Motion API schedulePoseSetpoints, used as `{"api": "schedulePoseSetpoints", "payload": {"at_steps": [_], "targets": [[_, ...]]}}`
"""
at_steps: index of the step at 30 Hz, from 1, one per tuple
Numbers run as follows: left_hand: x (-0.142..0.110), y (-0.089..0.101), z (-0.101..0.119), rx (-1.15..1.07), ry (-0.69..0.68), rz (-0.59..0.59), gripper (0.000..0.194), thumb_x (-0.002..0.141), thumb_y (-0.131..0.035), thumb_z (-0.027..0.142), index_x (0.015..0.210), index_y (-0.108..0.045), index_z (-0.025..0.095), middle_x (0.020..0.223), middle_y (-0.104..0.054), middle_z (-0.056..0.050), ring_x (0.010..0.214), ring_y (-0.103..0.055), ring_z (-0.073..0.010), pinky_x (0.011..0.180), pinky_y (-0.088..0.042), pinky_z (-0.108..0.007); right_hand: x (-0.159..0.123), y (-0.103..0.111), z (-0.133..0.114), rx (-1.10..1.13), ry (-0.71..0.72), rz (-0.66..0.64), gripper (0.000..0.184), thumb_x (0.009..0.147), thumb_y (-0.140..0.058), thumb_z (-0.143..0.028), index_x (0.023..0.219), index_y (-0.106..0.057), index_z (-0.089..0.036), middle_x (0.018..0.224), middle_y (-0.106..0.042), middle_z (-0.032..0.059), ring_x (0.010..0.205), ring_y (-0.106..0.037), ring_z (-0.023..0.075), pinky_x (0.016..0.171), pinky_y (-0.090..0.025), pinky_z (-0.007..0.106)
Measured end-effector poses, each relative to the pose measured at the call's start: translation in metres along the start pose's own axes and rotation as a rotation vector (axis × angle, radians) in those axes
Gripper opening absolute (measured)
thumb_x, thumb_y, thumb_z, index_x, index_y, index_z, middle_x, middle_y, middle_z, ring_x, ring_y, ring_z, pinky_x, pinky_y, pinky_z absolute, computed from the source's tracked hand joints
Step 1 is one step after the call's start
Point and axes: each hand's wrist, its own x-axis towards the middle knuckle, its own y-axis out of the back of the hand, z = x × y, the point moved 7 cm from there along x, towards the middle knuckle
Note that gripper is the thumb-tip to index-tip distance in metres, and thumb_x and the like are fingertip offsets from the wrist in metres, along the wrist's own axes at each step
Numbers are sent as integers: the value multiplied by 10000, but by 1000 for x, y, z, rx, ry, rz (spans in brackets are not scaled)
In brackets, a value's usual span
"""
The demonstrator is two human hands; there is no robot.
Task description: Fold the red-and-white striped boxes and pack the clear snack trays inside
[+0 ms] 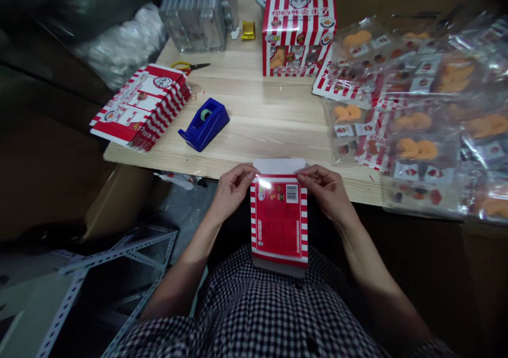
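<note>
Carton [273,220], red with striped edges, is in front of the person, left hand [236,189] and right hand [324,189] each pinching a top corner; its barcode [291,193] lies nearest the right hand, its small print too blurred to read. Clear packets [416,159] crowd the desk [262,115] right of the right hand. Beyond the left hand sits a blue tape dispenser [207,125]; farther ahead, between both hands, a striped box [299,33] bears Chinese characters.

Left hand [234,190] and right hand [326,187] pinch the upper corners of a red striped carton [278,220] beside a wooden desk [270,120] bearing a blue tape dispenser [209,127], stacked cartons [141,101], an upright box [299,33] and clear plastic packs [428,181].
</note>
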Motion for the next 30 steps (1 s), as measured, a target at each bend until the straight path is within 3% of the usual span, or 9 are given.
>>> {"api": "schedulePoseSetpoints", "payload": {"at_steps": [4,10,17,20,23,26,30], "targets": [[-2,2,10,46,-25,27,210,940,-597,350,950,-739,196,1028,-723,-71,990,-640,-215,885,-480,-319,-1,-1,-9,-9,24,-16,147,764,-833,-340,837,-748,-245,802,-736,-12,696,-651,132,701,-550,292],[-31,-16,-30,-51,159,-62,217,899,-660,379,925,-735,176,922,-714,-51,817,-628,-176,757,-482,-272,-24,13,24,-90,-65,-59,156,762,-829,-372,800,-767,-233,815,-754,0,737,-673,150,724,-560,307],[-29,-20,-34,-198,169,12,217,867,-714,377,846,-708,161,812,-685,-26,733,-619,-142,716,-488,-254,-27,16,18,-90,-6,80,154,755,-836,-363,822,-766,-243,892,-771,18,810,-704,181,819,-586,367],[-24,-17,-33,-318,179,50,263,820,-771,340,1011,-665,193,853,-700,-9,757,-654,-140,735,-515,-258,-26,11,10,-15,26,99,377,728,-865,-315,1070,-705,-302,913,-763,-11,822,-713,181,846,-591,382],[-19,-21,-34,-463,245,-81,543,800,-794,290,1295,-575,237,920,-740,-20,821,-700,-161,788,-542,-289,-23,4,8,23,-18,-20,681,765,-840,-301,1378,-550,-363,932,-763,-23,817,-706,171,876,-587,398],[-19,-27,-35,-515,327,-236,480,823,-769,282,1279,-652,189,1046,-771,-87,968,-726,-215,919,-538,-345,-21,0,13,29,-127,-166,566,780,-824,-341,1316,-646,-296,963,-775,8,861,-710,179,932,-569,408],[-20,-30,-42,-548,354,-172,346,813,-772,265,1150,-749,188,1163,-762,-107,1066,-720,-251,975,-531,-377,-18,5,20,75,-163,-159,286,777,-829,-328,1051,-776,-268,889,-778,-6,829,-714,154,872,-571,322]]}}
